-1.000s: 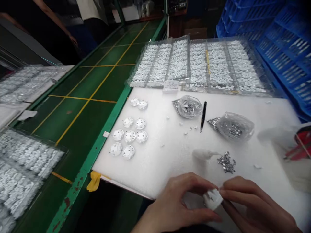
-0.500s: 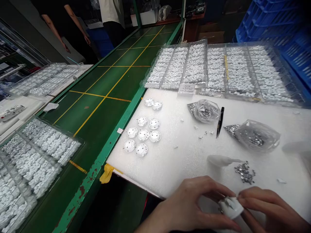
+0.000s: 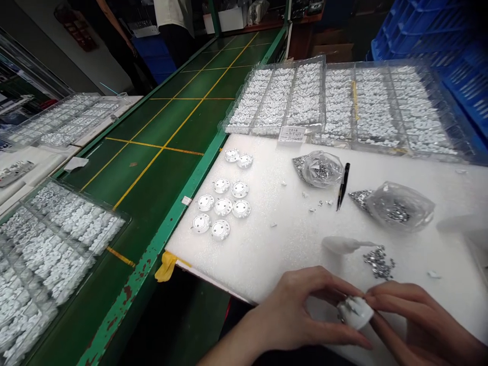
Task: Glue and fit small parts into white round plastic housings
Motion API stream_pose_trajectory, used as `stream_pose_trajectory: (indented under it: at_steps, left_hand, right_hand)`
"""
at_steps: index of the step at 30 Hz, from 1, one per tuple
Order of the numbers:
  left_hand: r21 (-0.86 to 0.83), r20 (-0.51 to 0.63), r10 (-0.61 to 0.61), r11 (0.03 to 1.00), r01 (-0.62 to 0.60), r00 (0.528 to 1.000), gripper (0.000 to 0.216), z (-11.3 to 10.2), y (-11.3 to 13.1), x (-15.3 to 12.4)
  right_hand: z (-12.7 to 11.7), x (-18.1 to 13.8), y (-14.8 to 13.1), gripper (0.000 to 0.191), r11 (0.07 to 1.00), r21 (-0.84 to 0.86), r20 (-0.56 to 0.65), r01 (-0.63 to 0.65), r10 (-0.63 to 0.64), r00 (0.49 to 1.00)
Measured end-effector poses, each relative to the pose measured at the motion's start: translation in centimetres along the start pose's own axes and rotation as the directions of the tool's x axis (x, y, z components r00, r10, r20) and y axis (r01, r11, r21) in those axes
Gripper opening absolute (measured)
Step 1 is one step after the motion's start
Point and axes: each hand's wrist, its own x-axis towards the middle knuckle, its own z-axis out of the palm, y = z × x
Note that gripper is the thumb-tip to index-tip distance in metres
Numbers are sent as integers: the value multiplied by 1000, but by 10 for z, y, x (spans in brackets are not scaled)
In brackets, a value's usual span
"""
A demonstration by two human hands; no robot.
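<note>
Near the table's front edge, my left hand grips a small white round plastic part between thumb and fingers. Metal pieces show on the part's upper and left side. My right hand is closed in a pinch at the part's right edge; whatever lies between those fingertips is hidden. Just beyond the hands lies a loose pile of small shiny metal pieces, beside a white finger-shaped piece. Several white round parts with shiny faces lie grouped on the left of the white foam tabletop.
Two plastic bags of metal pieces and black tweezers lie mid-table. Clear trays of white parts line the back, with blue crates behind. A green conveyor runs left; a person stands beyond.
The view has shifted slightly, moving the table scene up and left. Both hands still hold at the white part, which looks slightly turned. A dark-clothed person in the background has moved, exposing red cylinders.
</note>
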Motion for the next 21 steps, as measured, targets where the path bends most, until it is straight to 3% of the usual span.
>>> stream_pose_trajectory:
  at_steps: [5,10,21]
  left_hand:
    - [-24,10,45,999,-44,999,47,-2,1,2]
    - [6,41,143,990,-144,989,34,-6,-4,5]
    - [-74,72,171,983,-166,983,38,-7,-8,6]
  right_hand:
    - [3,12,-4,24,997,-50,-25,63,-64,998]
    - [7,18,-14,29,999,-22,-53,25,-26,998]
    - [6,21,-17,24,997,-66,-49,45,-48,998]
